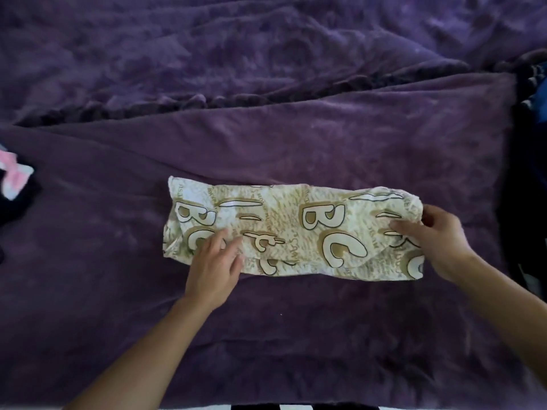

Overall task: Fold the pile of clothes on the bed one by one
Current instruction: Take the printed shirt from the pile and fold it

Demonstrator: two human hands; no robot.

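Bed (266,335), purple cover, fills the view. On it, centre and just ahead of us, lies the printed garment (296,220), already a narrow strip with its long axis left to right. The hands are well apart, one at each end. Left hand (214,267) lies flat on the near-left part, fingers straight. Right hand (438,241) is spread over the right end with its thumb at the edge, no clear pinch. We judge an end-to-end fold is next. Other clothes (14,179) sit at the far left.

cloth (296,229) on bed (266,137) | left hand (213,267) on its left part | right hand (441,241) on its right end | clothes (14,179) far left
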